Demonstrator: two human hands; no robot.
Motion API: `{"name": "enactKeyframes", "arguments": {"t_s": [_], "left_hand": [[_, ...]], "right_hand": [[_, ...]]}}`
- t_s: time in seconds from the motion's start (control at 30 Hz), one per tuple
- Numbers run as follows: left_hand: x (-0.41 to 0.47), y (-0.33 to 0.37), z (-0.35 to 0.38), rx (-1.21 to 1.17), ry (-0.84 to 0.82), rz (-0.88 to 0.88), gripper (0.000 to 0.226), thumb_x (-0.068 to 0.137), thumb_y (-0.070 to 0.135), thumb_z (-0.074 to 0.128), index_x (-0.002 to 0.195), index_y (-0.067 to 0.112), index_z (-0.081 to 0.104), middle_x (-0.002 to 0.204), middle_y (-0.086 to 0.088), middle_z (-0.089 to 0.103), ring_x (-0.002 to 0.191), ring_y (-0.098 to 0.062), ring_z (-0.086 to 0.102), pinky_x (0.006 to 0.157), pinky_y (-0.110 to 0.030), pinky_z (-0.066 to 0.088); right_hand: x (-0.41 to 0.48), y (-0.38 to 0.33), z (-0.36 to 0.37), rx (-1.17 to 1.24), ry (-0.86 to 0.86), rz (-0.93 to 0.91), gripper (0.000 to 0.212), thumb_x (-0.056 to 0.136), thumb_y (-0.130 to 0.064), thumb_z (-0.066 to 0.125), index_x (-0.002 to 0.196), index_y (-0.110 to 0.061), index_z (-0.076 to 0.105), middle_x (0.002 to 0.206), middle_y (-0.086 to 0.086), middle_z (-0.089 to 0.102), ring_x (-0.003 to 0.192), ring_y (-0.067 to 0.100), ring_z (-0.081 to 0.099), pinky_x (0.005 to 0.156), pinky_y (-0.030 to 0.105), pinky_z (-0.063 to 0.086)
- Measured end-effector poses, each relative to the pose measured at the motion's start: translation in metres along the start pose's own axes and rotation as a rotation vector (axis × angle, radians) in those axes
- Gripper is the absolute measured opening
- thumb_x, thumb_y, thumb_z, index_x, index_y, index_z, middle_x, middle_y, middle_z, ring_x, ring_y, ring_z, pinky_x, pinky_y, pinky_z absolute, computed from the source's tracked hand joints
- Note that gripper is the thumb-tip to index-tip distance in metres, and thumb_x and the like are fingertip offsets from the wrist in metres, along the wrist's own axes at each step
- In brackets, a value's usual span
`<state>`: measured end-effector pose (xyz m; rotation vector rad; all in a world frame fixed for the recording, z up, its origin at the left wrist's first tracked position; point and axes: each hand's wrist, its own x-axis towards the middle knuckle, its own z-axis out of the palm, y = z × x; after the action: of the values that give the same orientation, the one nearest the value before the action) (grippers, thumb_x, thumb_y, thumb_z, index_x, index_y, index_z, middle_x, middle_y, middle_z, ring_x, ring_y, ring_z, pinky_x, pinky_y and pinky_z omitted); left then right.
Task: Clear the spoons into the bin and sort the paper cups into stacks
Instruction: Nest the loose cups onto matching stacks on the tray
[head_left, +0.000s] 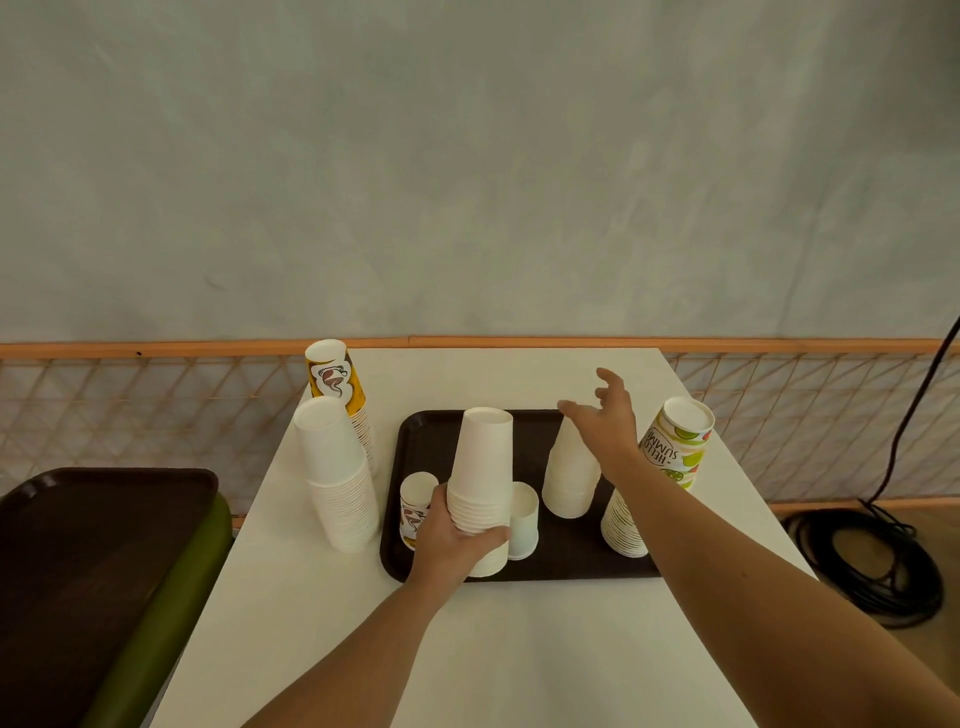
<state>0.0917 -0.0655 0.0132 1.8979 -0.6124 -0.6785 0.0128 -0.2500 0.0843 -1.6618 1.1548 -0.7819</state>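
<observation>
A dark brown tray (441, 431) lies on the white table. My left hand (452, 540) grips a stack of upside-down white cups (483, 467) standing on the tray. Beside it stand a small patterned cup (415, 499) and a short white cup (523, 519). My right hand (605, 421) hovers open above a second white stack (569, 478) on the tray, fingers spread. A lime-printed stack (675, 447) stands at the tray's right edge. No spoons are visible.
Left of the tray stand a tall white stack (337, 478) and a yellow patterned stack (337, 379). Another brown tray (78, 545) rests on a green bin (171, 597) at the left. Black cable (872, 566) coils on the floor at the right.
</observation>
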Motion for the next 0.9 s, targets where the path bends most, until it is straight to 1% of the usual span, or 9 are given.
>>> {"name": "enactKeyframes", "arguments": {"t_s": [0.17,0.2,0.27,0.37,0.43,0.53,0.6,0.73,0.9], "left_hand": [[0.001,0.002,0.002,0.0,0.0,0.002,0.089,0.065,0.026,0.083,0.136,0.022,0.029,0.128,0.001,0.048,0.116,-0.017,0.046,0.102,-0.04,0.044],[0.001,0.003,0.003,0.001,0.002,0.003,0.09,0.065,0.026,0.083,0.137,0.022,0.029,0.127,0.002,0.047,0.115,-0.017,0.045,0.101,-0.039,0.043],[0.002,0.004,0.003,-0.01,0.008,0.003,0.09,0.065,0.026,0.083,0.136,0.022,0.03,0.122,0.004,0.047,0.11,-0.014,0.044,0.1,-0.037,0.043],[0.002,0.005,0.003,-0.029,0.013,0.016,0.087,0.063,0.026,0.084,0.133,0.021,0.034,0.119,0.004,0.05,0.105,-0.013,0.046,0.091,-0.031,0.043],[0.002,0.005,0.004,-0.041,0.012,0.021,0.085,0.063,0.026,0.084,0.132,0.021,0.036,0.118,0.004,0.052,0.105,-0.014,0.047,0.089,-0.029,0.043],[0.001,0.004,0.004,-0.049,0.007,0.014,0.083,0.063,0.026,0.084,0.131,0.02,0.036,0.12,0.002,0.053,0.107,-0.015,0.049,0.091,-0.032,0.045],[0.001,0.002,0.003,-0.047,0.003,0.011,0.082,0.063,0.026,0.083,0.13,0.019,0.037,0.12,0.001,0.054,0.108,-0.016,0.05,0.091,-0.033,0.046],[-0.002,-0.002,-0.001,-0.043,-0.015,0.016,0.083,0.063,0.023,0.083,0.131,0.02,0.036,0.12,0.001,0.054,0.107,-0.018,0.051,0.091,-0.033,0.045],[-0.006,-0.002,-0.001,-0.037,-0.017,0.022,0.083,0.065,0.022,0.083,0.133,0.021,0.034,0.111,0.007,0.047,0.102,-0.013,0.045,0.086,-0.026,0.04]], "right_hand": [[-0.011,-0.019,0.008,-0.078,0.015,-0.231,0.059,0.086,-0.03,0.065,0.138,-0.02,0.039,0.138,0.007,0.04,0.126,0.02,0.041,0.096,0.031,0.037],[-0.015,-0.024,0.009,-0.06,-0.026,-0.263,0.06,0.085,-0.034,0.065,0.137,-0.02,0.039,0.137,0.005,0.041,0.124,0.016,0.042,0.095,0.029,0.036],[-0.026,-0.032,0.012,-0.017,-0.197,-0.276,0.065,0.082,-0.041,0.067,0.138,-0.02,0.04,0.135,0.001,0.045,0.121,0.011,0.043,0.096,0.026,0.036],[-0.042,-0.034,0.022,-0.138,-0.462,-0.178,0.074,0.076,-0.045,0.071,0.138,-0.02,0.04,0.134,0.0,0.048,0.121,0.016,0.047,0.098,0.031,0.042],[-0.051,-0.031,0.028,-0.186,-0.532,-0.122,0.067,0.075,-0.042,0.074,0.131,-0.017,0.047,0.126,0.001,0.054,0.114,0.018,0.053,0.094,0.032,0.047],[-0.059,-0.029,0.032,-0.162,-0.52,-0.088,0.053,0.076,-0.036,0.074,0.12,-0.014,0.055,0.108,-0.002,0.058,0.098,0.014,0.056,0.08,0.026,0.047],[-0.059,-0.03,0.031,-0.145,-0.476,-0.097,0.048,0.075,-0.036,0.075,0.114,-0.014,0.058,0.102,-0.004,0.059,0.093,0.013,0.057,0.075,0.024,0.049],[-0.054,-0.038,0.03,-0.084,-0.43,-0.089,0.045,0.072,-0.037,0.077,0.107,-0.015,0.06,0.104,0.001,0.065,0.096,0.018,0.062,0.083,0.034,0.054],[-0.051,-0.047,0.029,-0.043,-0.388,-0.094,0.04,0.074,-0.035,0.076,0.105,-0.018,0.056,0.099,-0.003,0.06,0.093,0.016,0.059,0.078,0.03,0.051]]}}
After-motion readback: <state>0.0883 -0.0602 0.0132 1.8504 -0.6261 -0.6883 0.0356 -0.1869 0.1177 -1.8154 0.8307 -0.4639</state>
